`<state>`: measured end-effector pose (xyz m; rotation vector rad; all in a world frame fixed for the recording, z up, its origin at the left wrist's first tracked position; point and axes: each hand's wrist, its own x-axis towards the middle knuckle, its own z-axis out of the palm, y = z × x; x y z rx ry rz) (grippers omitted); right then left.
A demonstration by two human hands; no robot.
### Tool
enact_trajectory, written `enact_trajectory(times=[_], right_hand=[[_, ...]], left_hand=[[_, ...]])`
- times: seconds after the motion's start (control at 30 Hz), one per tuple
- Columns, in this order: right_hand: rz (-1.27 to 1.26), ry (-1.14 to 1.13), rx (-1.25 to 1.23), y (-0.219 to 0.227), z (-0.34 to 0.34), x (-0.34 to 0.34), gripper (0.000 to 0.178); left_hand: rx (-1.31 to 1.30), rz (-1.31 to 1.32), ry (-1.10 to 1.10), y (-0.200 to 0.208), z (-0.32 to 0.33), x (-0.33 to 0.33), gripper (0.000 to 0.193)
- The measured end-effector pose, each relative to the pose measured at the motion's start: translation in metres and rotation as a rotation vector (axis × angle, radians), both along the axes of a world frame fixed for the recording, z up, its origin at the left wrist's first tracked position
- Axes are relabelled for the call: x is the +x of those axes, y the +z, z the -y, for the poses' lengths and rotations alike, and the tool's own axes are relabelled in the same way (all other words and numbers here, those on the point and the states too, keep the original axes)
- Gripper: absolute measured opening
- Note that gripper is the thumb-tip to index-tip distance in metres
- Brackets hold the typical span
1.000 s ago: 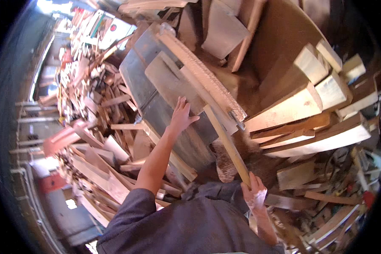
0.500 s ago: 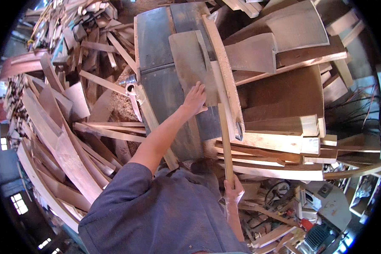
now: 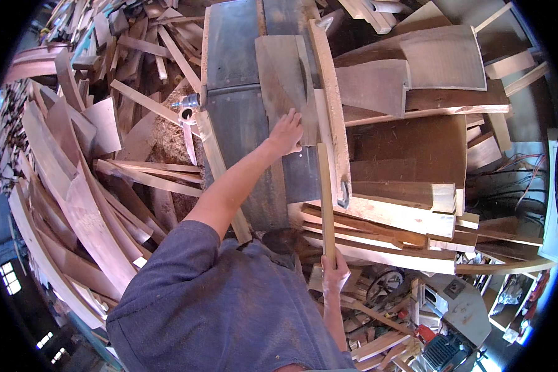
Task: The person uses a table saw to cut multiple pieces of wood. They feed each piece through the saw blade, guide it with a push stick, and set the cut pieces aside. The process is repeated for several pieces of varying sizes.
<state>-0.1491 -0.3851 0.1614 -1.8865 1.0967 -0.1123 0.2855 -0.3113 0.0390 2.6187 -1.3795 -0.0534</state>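
- Biggest thing first: the metal-topped counter point(image 3: 230, 59) in front of you, with a wooden rail point(image 3: 330, 80) running along its right side.
- Your board point(image 3: 278, 68) lies flat on it, just left of that rail. Looks stiff and medium-light to me, and probably a bit slick on dusty metal, so I'd take it by the long edges, near the middle.
- The stick point(image 3: 327, 198) runs from your right side up to the board's near right corner; can't tell if they touch. Should be light and stiff, though a long thin piece like that may wag, so holding the near end gives reach but less control.
- Left grip point(image 3: 286, 131): palm down on the board's near end, not wrapped round anything.
- Right grip point(image 3: 335, 273): fingers curled round the stick's near end.
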Motion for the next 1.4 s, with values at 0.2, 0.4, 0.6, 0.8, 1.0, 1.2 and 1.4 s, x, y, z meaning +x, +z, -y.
enact_trajectory(times=[0.2, 0.4, 0.6, 0.8, 1.0, 1.2, 1.4], right_hand=[[-0.039, -0.052, 0.090, -0.003, 0.001, 0.006, 0.045], [-0.029, -0.018, 0.070, 0.009, -0.001, 0.024, 0.044], [-0.051, -0.002, 0.058, 0.003, 0.003, 0.029, 0.042], [-0.078, 0.008, 0.067, 0.006, 0.005, 0.040, 0.041], [-0.075, 0.020, 0.055, 0.011, 0.006, 0.051, 0.043], [-0.062, 0.026, 0.021, 0.002, 0.009, 0.057, 0.045], [-0.045, 0.061, -0.042, -0.005, 0.012, 0.063, 0.042]], left_hand=[[-0.013, -0.026, 0.000, -0.003, 0.001, 0.010, 0.071], [-0.037, -0.073, 0.015, 0.001, 0.001, 0.018, 0.067], [-0.028, -0.013, 0.009, -0.003, 0.003, 0.029, 0.067], [-0.048, 0.051, 0.003, -0.003, 0.005, 0.037, 0.070], [-0.024, 0.067, -0.005, 0.000, 0.005, 0.048, 0.070], [0.037, -0.006, -0.004, 0.007, 0.007, 0.059, 0.076], [0.059, -0.041, -0.014, 0.014, 0.009, 0.070, 0.075]])
